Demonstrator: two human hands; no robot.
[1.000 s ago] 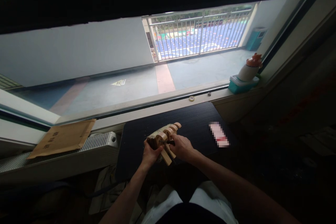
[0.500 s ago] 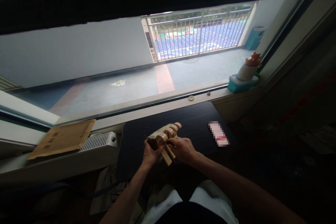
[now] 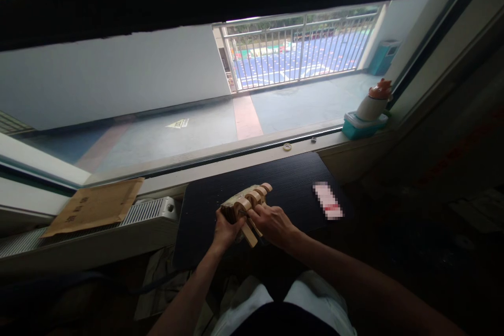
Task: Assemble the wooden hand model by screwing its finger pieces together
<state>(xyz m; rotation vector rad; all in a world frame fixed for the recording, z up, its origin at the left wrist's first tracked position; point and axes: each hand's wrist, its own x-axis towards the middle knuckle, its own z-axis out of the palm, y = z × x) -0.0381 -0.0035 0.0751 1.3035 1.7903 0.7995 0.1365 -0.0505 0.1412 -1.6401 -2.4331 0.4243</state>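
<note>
A pale wooden piece with several curved, ring-like parts along its top and flat strips sticking down toward me stands over a black table. My left hand is closed around its left end, the thumb pressing its near face. My right hand is closed at the near side of the curved parts, its fingers pinching a thin dark tool whose tip points left at the leftmost curved part. Most of that tool is hidden by the fingers. Something pale and shiny, perhaps clear wrapping, lies along the far side of the wood.
The black table meets a windowsill holding a roll of tape, a small grey object and a teal box with a figurine. A blurred pink item lies right. A brown envelope rests on the radiator.
My right hand has shifted slightly left, closer to the leftmost curved part, and now covers more of the dark tool. My left hand and the wooden piece have barely moved.
</note>
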